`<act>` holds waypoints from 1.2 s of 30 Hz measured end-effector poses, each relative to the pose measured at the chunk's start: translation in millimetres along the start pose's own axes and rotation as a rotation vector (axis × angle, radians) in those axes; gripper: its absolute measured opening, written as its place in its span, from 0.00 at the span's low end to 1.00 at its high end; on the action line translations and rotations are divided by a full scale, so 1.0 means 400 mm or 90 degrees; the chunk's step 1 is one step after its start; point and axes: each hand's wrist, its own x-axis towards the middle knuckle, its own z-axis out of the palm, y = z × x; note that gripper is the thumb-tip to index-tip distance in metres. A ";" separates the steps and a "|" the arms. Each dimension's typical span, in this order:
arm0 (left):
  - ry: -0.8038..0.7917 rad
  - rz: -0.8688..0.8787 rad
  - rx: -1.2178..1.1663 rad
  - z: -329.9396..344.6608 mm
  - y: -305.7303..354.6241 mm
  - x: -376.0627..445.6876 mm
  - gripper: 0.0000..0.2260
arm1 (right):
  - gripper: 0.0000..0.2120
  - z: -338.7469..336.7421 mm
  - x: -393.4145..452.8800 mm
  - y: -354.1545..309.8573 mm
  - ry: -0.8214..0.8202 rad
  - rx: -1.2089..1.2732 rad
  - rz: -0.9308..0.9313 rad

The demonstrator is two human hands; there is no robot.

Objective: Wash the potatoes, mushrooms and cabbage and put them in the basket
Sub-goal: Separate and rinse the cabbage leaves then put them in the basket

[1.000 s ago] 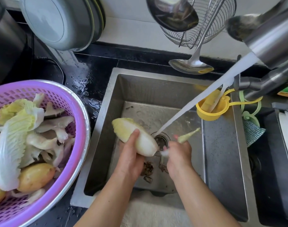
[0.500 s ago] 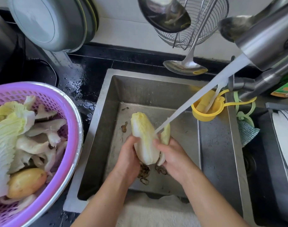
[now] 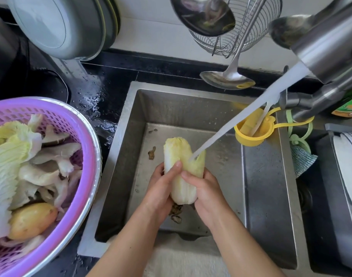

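Note:
A small pale cabbage heart [image 3: 181,156] stands upright over the steel sink [image 3: 131,100]. My left hand [image 3: 161,186] grips its left side and my right hand [image 3: 205,190] grips its right side, thumbs across the front. Water from the tap [image 3: 327,47] strikes the cabbage's upper right. The purple basket [image 3: 79,124] on the left holds cabbage leaves [image 3: 9,152], oyster mushrooms [image 3: 51,156] and a potato [image 3: 32,219].
Scraps [image 3: 176,213] lie on the sink floor near the drain, one more [image 3: 151,152] left of the cabbage. A yellow cup holder [image 3: 251,136] hangs at the sink's right wall. Ladles [image 3: 227,78] and a wire strainer [image 3: 251,27] hang above. Wet black counter [image 3: 103,82] lies between basket and sink.
The cabbage has turned from lying tilted in my left hand to standing upright under the stream. My right hand came over with a loose leaf and now grips the cabbage too.

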 end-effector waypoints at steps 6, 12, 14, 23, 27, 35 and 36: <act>0.105 -0.029 -0.146 -0.016 0.009 0.012 0.22 | 0.10 -0.007 0.023 0.024 0.180 0.173 0.006; 0.160 -0.011 -0.301 -0.011 0.031 0.001 0.22 | 0.07 -0.068 -0.002 -0.033 0.208 0.297 0.058; 0.128 -0.042 -0.337 -0.021 0.038 0.000 0.22 | 0.08 -0.093 -0.009 -0.051 0.182 0.184 0.037; -0.032 -0.041 -0.137 0.011 0.023 -0.012 0.28 | 0.14 -0.009 0.005 -0.023 -0.017 -0.075 0.036; -0.020 -0.021 -0.033 0.002 0.012 -0.002 0.23 | 0.18 -0.005 0.006 -0.007 0.014 -0.105 -0.019; 0.068 0.037 0.085 0.014 -0.010 0.000 0.13 | 0.17 -0.016 0.008 -0.001 0.018 -0.160 -0.024; 0.075 0.047 0.101 0.017 -0.012 -0.001 0.14 | 0.17 -0.012 0.008 0.004 0.033 -0.182 -0.035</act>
